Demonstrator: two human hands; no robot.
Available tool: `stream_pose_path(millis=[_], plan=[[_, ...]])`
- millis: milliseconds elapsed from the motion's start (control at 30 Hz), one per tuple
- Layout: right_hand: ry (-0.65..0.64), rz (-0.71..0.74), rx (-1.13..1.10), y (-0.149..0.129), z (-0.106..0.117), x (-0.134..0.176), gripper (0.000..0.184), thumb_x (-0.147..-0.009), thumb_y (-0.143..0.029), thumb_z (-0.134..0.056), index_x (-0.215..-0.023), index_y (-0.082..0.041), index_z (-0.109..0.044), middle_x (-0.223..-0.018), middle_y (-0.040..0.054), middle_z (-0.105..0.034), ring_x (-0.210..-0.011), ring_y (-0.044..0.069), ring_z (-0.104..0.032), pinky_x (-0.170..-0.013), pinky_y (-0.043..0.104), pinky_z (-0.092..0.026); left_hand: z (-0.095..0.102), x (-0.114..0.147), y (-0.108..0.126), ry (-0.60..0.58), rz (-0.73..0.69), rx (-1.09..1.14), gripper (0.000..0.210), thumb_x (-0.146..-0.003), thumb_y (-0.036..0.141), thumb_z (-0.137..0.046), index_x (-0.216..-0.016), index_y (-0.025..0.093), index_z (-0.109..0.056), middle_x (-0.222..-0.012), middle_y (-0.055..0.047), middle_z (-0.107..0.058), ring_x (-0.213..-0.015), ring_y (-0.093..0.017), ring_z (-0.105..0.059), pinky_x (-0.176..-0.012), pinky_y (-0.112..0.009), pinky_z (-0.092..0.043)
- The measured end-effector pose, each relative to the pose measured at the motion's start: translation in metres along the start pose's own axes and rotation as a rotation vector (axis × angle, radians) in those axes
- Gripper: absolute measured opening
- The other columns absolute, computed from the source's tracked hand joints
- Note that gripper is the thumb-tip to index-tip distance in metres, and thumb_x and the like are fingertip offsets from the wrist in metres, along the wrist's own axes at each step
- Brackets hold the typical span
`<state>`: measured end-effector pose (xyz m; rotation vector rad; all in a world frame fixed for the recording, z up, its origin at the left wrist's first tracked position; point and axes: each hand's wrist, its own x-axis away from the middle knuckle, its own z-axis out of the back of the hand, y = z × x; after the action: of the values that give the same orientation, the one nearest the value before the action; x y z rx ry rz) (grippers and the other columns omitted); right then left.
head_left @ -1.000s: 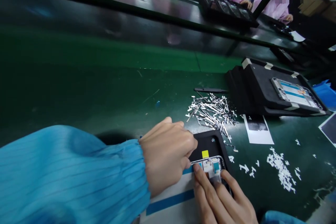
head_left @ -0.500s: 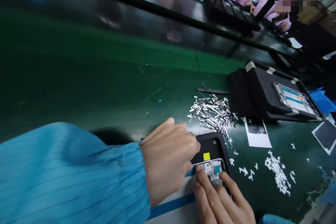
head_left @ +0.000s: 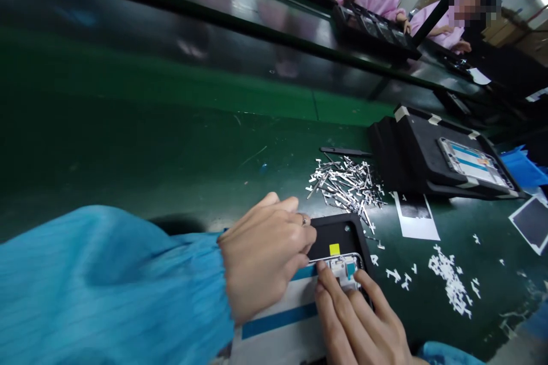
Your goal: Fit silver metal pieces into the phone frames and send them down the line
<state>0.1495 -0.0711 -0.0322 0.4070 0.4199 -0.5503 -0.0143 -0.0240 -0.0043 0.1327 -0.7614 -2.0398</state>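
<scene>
A phone frame (head_left: 279, 342) with a light grey back, blue strips and a silver rim lies in a black tray (head_left: 319, 242). A small yellow square (head_left: 334, 249) sits on the tray beside the rim. My left hand (head_left: 269, 256) is closed at the frame's upper edge, fingers curled and thumb against the rim; whatever is between them is hidden. My right hand (head_left: 363, 319) lies over the end of the frame with exposed parts, fingers stretched and spread, fingertips resting on it. The hands cover part of the frame.
Many thin strip-like parts (head_left: 345, 185) lie heaped beyond the tray, near a dark tool (head_left: 345, 151). Small white scraps (head_left: 451, 279) lie to the right, with a printed sheet (head_left: 415, 219). Black stacked trays (head_left: 411, 154) carry another phone frame (head_left: 475, 162). Co-workers in pink sit across the bench.
My left hand has shifted slightly left along the frame's edge, uncovering more of the blue strip. My right hand keeps its place on the frame. The camera view has moved a little.
</scene>
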Motion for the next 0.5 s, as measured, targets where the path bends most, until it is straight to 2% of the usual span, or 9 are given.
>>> stream_pose_path(millis=[167,267,400,500], plan=[[0.028,-0.013,-0.006,-0.0015,0.0007,-0.0006,0.031,-0.084,0.0,-0.025,-0.076,-0.009,-0.054,-0.076,0.0098,-0.065,-0.051,0.013,-0.059,-0.058,0.029,-0.048,-0.0002,0.0041,-0.0057,0.018,0.024,0.029,0.021,-0.076,0.012,-0.052,-0.055,0.016,-0.051,-0.066,0.001,-0.055,-0.072,-0.016,-0.041,-0.065,-0.031,-0.025],[0.053,-0.024,-0.026,-0.0015,-0.0012,-0.0031,0.03,-0.085,-0.002,-0.027,-0.073,-0.012,-0.053,-0.076,0.0064,-0.065,-0.045,0.012,-0.056,-0.054,0.029,-0.048,-0.0005,0.0033,-0.0028,0.014,0.024,0.002,0.021,-0.076,0.011,-0.051,-0.055,0.016,-0.05,-0.066,0.0,-0.055,-0.069,-0.016,-0.04,-0.062,-0.031,-0.023],[0.038,0.003,-0.056,-0.0001,-0.003,-0.0048,0.029,-0.086,-0.002,-0.028,-0.074,-0.012,-0.053,-0.079,0.0052,-0.065,-0.046,0.012,-0.057,-0.053,0.028,-0.049,-0.0025,0.0021,-0.0001,0.012,0.033,-0.003,0.021,-0.076,0.011,-0.05,-0.056,0.016,-0.049,-0.067,0.0,-0.055,-0.07,-0.016,-0.04,-0.062,-0.032,-0.024],[0.028,0.003,-0.074,0.0014,-0.0027,-0.0049,0.03,-0.086,-0.002,-0.027,-0.074,-0.011,-0.053,-0.079,0.0063,-0.065,-0.049,0.011,-0.058,-0.055,0.027,-0.049,-0.0026,0.0085,-0.0084,0.032,0.018,0.027,0.017,-0.078,0.014,-0.046,-0.062,0.018,-0.051,-0.073,0.0,-0.055,-0.075,-0.018,-0.042,-0.067,-0.033,-0.026]])
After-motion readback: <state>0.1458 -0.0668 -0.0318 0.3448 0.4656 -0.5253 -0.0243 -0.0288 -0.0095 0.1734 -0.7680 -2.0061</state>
